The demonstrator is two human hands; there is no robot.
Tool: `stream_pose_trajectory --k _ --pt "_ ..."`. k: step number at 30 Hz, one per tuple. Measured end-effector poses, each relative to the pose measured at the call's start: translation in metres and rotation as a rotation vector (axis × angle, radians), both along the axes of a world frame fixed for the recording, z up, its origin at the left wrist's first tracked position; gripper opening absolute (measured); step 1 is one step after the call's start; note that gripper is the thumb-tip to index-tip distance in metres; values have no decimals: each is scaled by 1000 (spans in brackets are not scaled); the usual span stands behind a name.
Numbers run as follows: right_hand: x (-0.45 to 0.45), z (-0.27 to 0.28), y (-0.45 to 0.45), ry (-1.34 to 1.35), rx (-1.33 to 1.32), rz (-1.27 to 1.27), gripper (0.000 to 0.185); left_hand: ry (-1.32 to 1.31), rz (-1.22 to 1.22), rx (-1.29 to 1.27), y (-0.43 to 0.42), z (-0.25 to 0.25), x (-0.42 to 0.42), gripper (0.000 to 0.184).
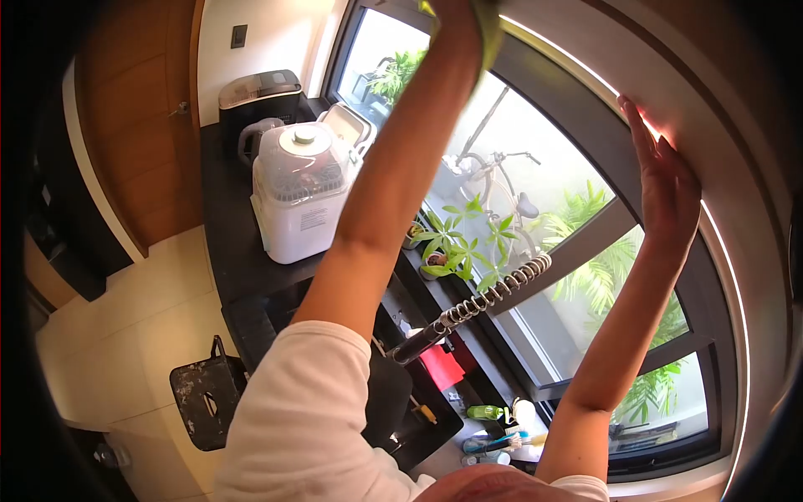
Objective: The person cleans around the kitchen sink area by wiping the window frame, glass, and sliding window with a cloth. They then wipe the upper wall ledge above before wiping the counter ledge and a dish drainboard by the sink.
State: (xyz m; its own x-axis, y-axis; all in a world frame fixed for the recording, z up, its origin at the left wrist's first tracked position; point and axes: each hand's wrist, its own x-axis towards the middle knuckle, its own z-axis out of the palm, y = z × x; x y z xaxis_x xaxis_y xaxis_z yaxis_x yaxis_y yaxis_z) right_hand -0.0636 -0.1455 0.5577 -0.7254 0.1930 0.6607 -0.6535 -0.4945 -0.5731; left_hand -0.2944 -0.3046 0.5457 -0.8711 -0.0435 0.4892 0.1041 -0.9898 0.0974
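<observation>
My left hand (457, 7) is raised to the top edge of the view, mostly cut off. A yellow-green cloth (488, 38) hangs at it, with the hand over it, close to the upper window frame. My right hand (669, 188) reaches up on the right, fingers stretched out against the underside of an overhead cabinet (711, 125). Its fingertips touch the lit strip (577, 63) that runs along there, and it holds nothing.
Below my arms, a dark counter (238, 259) carries a white appliance with a clear dome (301, 184), a black appliance (259, 88), a spring-coil faucet (493, 293), potted plants (460, 243) and a green bottle (485, 412). A black step stool (205, 402) stands on the floor.
</observation>
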Motion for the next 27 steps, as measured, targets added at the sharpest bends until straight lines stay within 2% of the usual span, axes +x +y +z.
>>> stream_pose_trajectory --k 5,7,9,11,16,19,22,27 --pt "3 2 -2 -38 -79 49 74 151 -71 -127 40 -28 116 58" --pt "4 -1 -9 19 28 -20 75 204 -62 -120 45 -34 130 57" --pt "2 0 -11 23 8 14 76 192 -45 -84 43 -26 113 56" --pt "2 0 -7 -34 -156 146 76 136 -22 -35 33 -15 72 55" --pt "3 1 -3 -41 -116 152 72 -20 43 71 -25 5 -52 53" --pt "3 2 -3 -49 -88 130 71 -65 84 60 -40 3 -64 51" --pt "-1 2 -2 -29 -35 76 69 -67 105 45 -27 0 -26 50" --pt "7 3 -12 -114 -60 30 58 77 118 -95 39 -28 130 48"
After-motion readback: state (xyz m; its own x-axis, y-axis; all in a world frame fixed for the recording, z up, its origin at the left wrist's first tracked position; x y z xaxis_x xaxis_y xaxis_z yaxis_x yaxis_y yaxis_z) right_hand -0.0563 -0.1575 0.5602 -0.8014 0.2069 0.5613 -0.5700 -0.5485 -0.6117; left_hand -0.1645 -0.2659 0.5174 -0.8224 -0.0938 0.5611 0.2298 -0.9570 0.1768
